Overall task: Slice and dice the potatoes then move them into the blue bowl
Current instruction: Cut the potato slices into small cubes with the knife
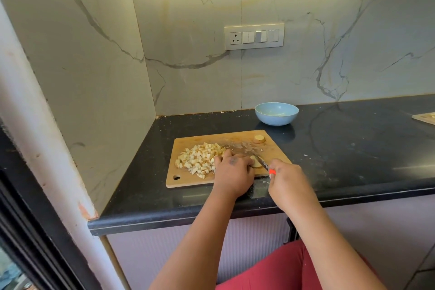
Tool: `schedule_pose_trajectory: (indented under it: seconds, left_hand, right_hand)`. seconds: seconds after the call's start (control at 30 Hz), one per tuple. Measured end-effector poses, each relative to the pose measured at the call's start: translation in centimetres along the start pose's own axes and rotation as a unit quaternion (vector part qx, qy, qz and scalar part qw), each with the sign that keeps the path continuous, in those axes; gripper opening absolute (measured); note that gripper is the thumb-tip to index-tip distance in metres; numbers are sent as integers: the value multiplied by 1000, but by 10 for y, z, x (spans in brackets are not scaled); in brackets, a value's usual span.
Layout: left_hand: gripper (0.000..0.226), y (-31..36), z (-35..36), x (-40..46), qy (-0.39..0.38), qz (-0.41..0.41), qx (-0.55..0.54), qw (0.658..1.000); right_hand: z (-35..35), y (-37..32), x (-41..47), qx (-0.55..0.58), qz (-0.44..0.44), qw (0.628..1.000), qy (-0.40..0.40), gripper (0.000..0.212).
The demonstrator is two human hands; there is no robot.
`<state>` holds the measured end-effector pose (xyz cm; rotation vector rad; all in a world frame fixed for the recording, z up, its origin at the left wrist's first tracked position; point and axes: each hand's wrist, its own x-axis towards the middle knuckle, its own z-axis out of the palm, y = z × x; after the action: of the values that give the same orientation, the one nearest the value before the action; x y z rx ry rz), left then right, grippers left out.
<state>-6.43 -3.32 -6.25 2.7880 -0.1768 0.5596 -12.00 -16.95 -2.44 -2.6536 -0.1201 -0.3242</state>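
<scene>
On a wooden cutting board (188, 178) on the black bench (341, 148), the left hand (233, 172) pins a potato piece (255, 162), fingers curled, while the right hand (286, 178) grips a knife (260, 161), apparently mid-cut. Diced potato (200, 159) lies heaped just left; the blue bowl (276, 113) stands behind the board.

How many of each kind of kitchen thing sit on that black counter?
Cutting boards: 2
Blue bowl: 1
Knife: 1
Heap of diced potato: 1
Potato pieces not yet diced: 2
Total: 7
</scene>
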Motion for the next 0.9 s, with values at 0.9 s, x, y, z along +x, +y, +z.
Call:
schedule_pose_trajectory:
  seconds: [0.9]
  left_hand:
    - [34, 0, -3, -3, -13, -22, -3, 1000]
  right_hand:
    - [-39, 7, -16, -8, -43, 999, 31, 14]
